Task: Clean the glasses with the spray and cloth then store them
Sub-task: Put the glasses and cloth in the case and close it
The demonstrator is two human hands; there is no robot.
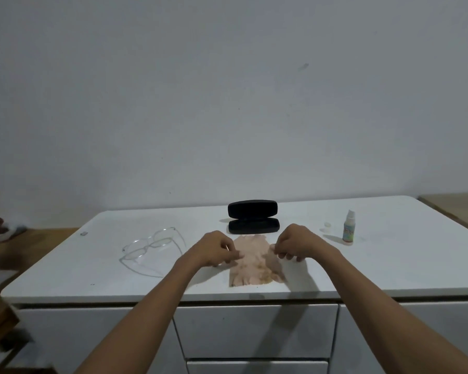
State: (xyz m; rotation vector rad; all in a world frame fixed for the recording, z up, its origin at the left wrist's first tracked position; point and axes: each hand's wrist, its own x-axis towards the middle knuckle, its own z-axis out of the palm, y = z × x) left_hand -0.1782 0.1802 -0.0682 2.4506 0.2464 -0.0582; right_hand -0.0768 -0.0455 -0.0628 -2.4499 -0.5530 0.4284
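White cabinet top [389, 265], seen from above and in front; drawers [254, 330] below the near edge.

Cloth [254, 261]: pinkish, lying flat at the centre of the top, near the front edge. Far edge just beside the case, touching or not cannot be told.

Left hand [214, 248]: at 9 o'clock of the cloth. Fingers curled, thumb and fingertips pinching the cloth's left edge.

Right hand [295, 242]: at 3 o'clock of the cloth. Fingers curled, thumb and fingertips pinching the cloth's right edge.

Glasses [152, 248]: clear frame, at 9 o'clock of the cloth, beyond the left hand and apart from it. Resting on the top with arms unfolded. Not touched by either hand.

Case [253, 217]: black, at 12 o'clock of the cloth. Open, lid standing upright behind the base.

Spray bottle [349, 226]: small, upright, at 2 o'clock of the cloth, well apart from the right hand. Nozzle uncovered.

Cap [327, 227]: small, pale, on the top just left of the bottle, between bottle and case.
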